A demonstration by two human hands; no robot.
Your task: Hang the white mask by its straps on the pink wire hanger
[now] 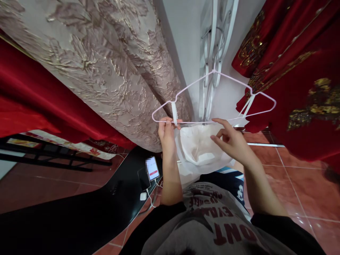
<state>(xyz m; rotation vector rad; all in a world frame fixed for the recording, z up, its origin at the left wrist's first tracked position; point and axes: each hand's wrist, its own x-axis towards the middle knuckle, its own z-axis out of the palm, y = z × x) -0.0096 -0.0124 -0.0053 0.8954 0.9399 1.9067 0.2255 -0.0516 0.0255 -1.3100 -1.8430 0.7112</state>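
Note:
A thin pale pink wire hanger (pixel 212 76) hangs from a white rack (pixel 212 42) on the wall, with white ribbon loops at both shoulders. My left hand (pixel 166 132) pinches the hanger's bottom bar near the left ribbon loop (pixel 174 112). My right hand (pixel 231 140) hovers just under the bar to the right, fingers spread and partly curled, holding nothing. Below both hands hangs a clear plastic bag with white fabric (pixel 200 148) inside it.
A beige embossed floral garment (pixel 106 63) hangs at left over red cloth (pixel 39 106). Red garments with gold embroidery (pixel 300 81) hang at right. A phone (pixel 153 168) on a charger cable lies on a black surface (pixel 79 216). Red floor tiles (pixel 297 177) spread below.

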